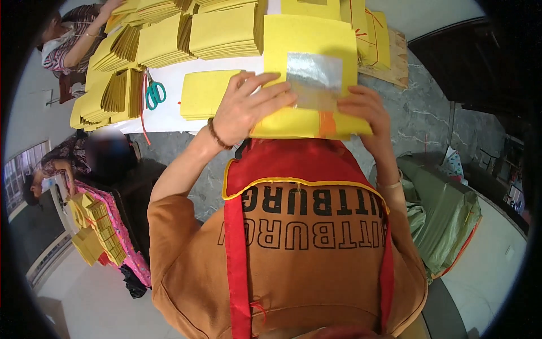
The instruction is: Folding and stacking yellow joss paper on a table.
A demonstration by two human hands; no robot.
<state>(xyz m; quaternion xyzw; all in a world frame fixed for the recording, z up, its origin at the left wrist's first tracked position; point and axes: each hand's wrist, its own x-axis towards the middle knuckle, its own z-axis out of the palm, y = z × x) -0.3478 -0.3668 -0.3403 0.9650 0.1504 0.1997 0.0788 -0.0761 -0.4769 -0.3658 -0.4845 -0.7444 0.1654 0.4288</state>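
Note:
A yellow sheet of joss paper [310, 37] with a silver foil square [316, 68] in its middle lies in front of me at the table's near edge. Its near part looks folded up, with an orange patch [327, 124] on it. My left hand [245, 107] grips the sheet's left side, fingers reaching over to the foil; its thumb is hidden. On the right side my right hand [367, 110] holds the edge with bent fingers. A small stack of folded yellow paper [206, 93] lies just left of my left hand.
Teal-handled scissors [155, 93] lie on the white table [164, 121] beside red strings. Several folded yellow bundles [226, 31] fill the far left; tied bundles [375, 39] stand far right. One person [70, 53] works at far left, another [62, 164] at a pink-covered surface. A green tarp-covered pile [446, 220] stands right.

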